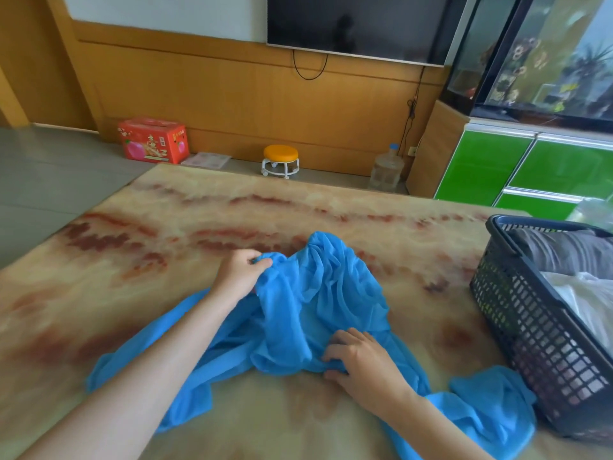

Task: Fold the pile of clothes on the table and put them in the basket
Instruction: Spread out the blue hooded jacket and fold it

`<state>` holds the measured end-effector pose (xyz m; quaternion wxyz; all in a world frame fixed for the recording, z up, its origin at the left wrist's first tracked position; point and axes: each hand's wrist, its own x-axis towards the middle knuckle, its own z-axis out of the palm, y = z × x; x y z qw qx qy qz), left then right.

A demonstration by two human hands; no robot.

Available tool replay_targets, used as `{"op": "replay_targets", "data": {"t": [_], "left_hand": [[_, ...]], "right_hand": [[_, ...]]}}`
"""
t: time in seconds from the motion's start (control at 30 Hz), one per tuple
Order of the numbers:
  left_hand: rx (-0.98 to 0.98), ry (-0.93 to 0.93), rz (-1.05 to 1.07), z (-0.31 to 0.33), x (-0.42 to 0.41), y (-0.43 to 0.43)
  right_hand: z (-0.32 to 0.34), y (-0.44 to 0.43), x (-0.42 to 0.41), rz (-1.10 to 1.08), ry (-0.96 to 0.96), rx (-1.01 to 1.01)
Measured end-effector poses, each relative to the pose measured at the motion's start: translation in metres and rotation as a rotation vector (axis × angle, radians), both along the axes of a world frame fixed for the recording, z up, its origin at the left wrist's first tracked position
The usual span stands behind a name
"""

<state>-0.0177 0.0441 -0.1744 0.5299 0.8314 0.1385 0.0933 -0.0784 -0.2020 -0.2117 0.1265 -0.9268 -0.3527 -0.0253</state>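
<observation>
A thin, bright blue garment (318, 300) lies crumpled in the middle of the marble-patterned table (166, 227), its ends trailing left and right toward the near edge. My left hand (238, 273) pinches a bunched fold at the garment's upper left and lifts it a little. Lower down, my right hand (358, 356) grips a fold of the same cloth near its front. At the right edge of the table stands a dark plastic basket (517, 320) holding a grey item (570, 254) and a white item (583, 300).
Beyond the table's far edge are a red carton (153, 140), a small orange-topped stool (280, 160) and a water bottle (386, 167) on the floor. A green cabinet (530, 171) with an aquarium on it stands at the back right. A television (361, 24) hangs on the wall.
</observation>
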Motion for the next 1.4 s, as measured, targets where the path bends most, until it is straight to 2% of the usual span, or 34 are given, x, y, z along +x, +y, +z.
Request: {"op": "replay_targets", "data": {"t": [0.07, 0.17, 0.2, 0.27, 0.33, 0.4, 0.47, 0.57, 0.63, 0.73, 0.83, 0.9, 1.03, 1.17, 1.23, 1.3, 1.4], "left_hand": [[-0.188, -0.061, 0.139, -0.002, 0.034, 0.023], [-0.403, -0.134, 0.491, 0.01, 0.083, 0.069], [-0.387, -0.085, 0.543, 0.014, 0.092, 0.083], [-0.233, 0.099, 0.561, 0.017, 0.101, 0.1], [-0.057, 0.152, 0.51, 0.014, 0.095, 0.1], [0.078, 0.048, 0.387, 0.007, 0.081, 0.088], [0.13, -0.007, 0.175, -0.001, 0.06, 0.069], [0.194, 0.061, -0.126, -0.013, 0.014, 0.041], [0.334, 0.103, -0.244, -0.02, -0.014, 0.03], [0.639, 0.177, -0.258, -0.025, -0.048, 0.029], [0.764, 0.271, -0.243, -0.028, -0.069, 0.037], [0.79, 0.329, -0.259, -0.028, -0.079, 0.048], [0.83, 0.367, -0.276, -0.023, -0.085, 0.067], [0.692, 0.267, -0.225, -0.028, -0.093, 0.067], [0.647, 0.202, -0.204, -0.025, -0.099, 0.062], [0.608, 0.167, -0.196, -0.021, -0.104, 0.054], [0.553, 0.167, -0.185, -0.019, -0.111, 0.041]], "right_hand": [[-0.004, -0.004, 0.006, 0.005, -0.111, 0.017], [-0.003, -0.01, 0.014, 0.016, -0.24, -0.001], [-0.002, -0.012, 0.014, 0.027, -0.259, -0.007], [-0.003, -0.011, 0.012, 0.037, -0.278, -0.028], [-0.007, -0.008, 0.008, 0.052, -0.278, -0.047], [-0.012, -0.005, 0.006, 0.071, -0.264, -0.044], [-0.013, -0.003, 0.005, 0.068, -0.217, -0.028], [-0.006, 0.003, 0.0, 0.052, -0.107, 0.015], [-0.004, 0.012, -0.006, 0.094, -0.082, 0.055], [-0.009, 0.03, -0.014, 0.111, -0.094, 0.062], [-0.017, 0.036, -0.013, 0.103, -0.086, 0.128], [-0.017, 0.025, -0.008, 0.135, -0.132, 0.112], [0.007, -0.037, 0.006, 0.209, -0.219, -0.114], [0.046, -0.096, 0.012, -0.072, -0.248, -0.294], [0.048, -0.094, 0.004, -0.107, -0.255, -0.221], [0.041, -0.071, -0.011, -0.051, -0.27, -0.097], [0.018, -0.021, -0.038, 0.054, -0.166, -0.066]]}}
